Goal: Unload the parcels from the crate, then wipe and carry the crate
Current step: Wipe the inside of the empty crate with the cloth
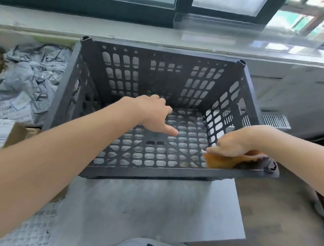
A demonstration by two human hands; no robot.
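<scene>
Crate (155, 170) sits emptied on a grey sheet (144, 205) under the window sill (124, 32), its dark lattice floor and walls open to view. Right hand (234, 142) is on the near right corner of the rim, fingers curled over an orange cloth (219, 160) and pinning it to the plastic. Left hand (154, 113) reaches inside, thumb stuck out over the base, the other fingers tucked beyond the knuckles, so I cannot tell what they do. This looks like stiff, light moulded plastic, nothing fragile. The perforations should give good purchase, so for carrying I'd take the two short-side rims, one hand each. Grey parcels (29, 76) lie heaped just left of it.
</scene>
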